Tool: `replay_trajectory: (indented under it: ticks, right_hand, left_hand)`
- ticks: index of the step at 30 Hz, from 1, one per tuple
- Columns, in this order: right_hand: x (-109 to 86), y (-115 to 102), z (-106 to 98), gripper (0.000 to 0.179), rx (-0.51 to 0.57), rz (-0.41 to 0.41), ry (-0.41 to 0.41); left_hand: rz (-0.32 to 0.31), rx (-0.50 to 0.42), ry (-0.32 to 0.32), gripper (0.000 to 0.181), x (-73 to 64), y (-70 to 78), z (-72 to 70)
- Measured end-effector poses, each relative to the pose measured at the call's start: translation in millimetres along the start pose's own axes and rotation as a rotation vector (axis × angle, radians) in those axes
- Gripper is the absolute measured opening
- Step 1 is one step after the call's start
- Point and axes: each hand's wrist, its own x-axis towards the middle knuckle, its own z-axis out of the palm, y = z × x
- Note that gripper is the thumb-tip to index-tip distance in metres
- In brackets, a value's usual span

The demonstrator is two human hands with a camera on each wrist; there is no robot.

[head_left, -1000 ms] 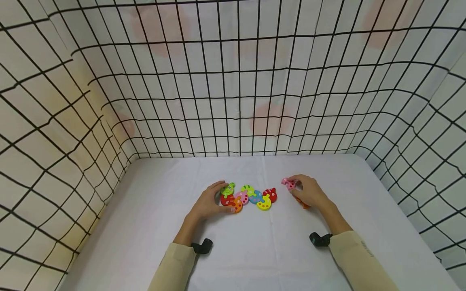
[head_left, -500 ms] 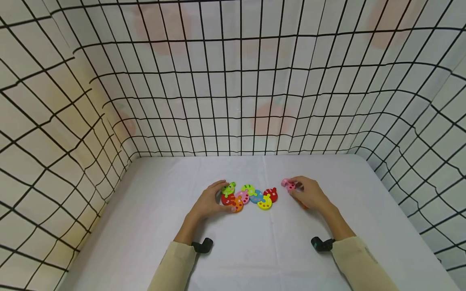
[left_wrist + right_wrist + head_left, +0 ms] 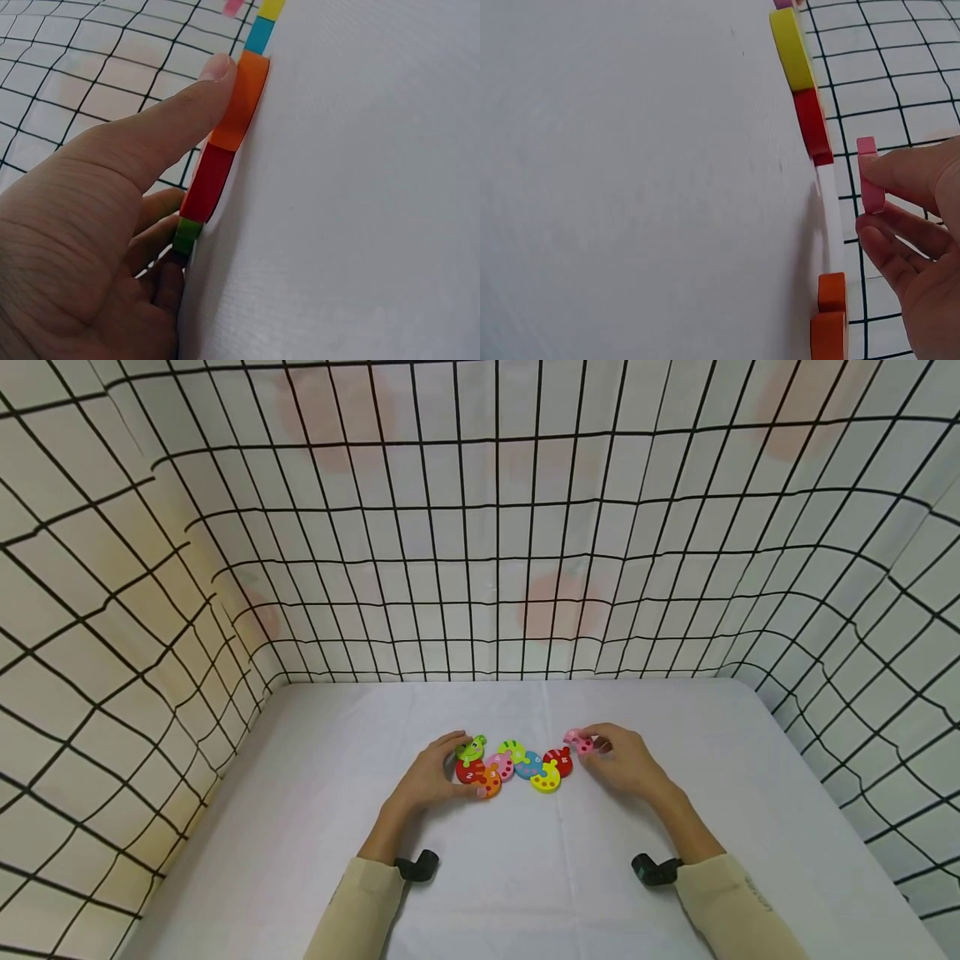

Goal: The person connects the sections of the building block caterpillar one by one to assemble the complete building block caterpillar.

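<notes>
A caterpillar puzzle (image 3: 528, 765) of joined, colourful round pieces lies on the white table, its smiling green head (image 3: 471, 750) at the left end. My left hand (image 3: 429, 777) holds that end, fingers by the head and thumb against the orange piece (image 3: 246, 101). Between thumb and fingers, my right hand (image 3: 628, 762) pinches a loose pink puzzle piece (image 3: 578, 742) with darker dots. In the right wrist view this pink piece stands raised off the tabletop, near the red end piece (image 3: 813, 127). The yellow piece (image 3: 545, 777) adjoins that red one.
An orange puzzle piece (image 3: 829, 334) lies on the table below my right hand, hidden from the head view. Black wire grid panels (image 3: 495, 560) over pale cloth enclose the white table (image 3: 495, 877) at the back and both sides. Black cameras sit on both wrists.
My right hand has moved left with the pink piece, from right of the puzzle to close by its red end piece. The left hand has stayed in place.
</notes>
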Motion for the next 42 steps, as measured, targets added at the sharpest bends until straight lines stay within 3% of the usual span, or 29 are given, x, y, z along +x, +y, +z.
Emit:
replay_trajectory:
  ticks: [42]
  right_hand:
    - [7.4, -5.0, 13.8, 0.04, -0.043, -0.04, -0.08]
  left_hand:
    - [0.012, 0.038, -0.021, 0.1, 0.6, -6.3, 1.1]
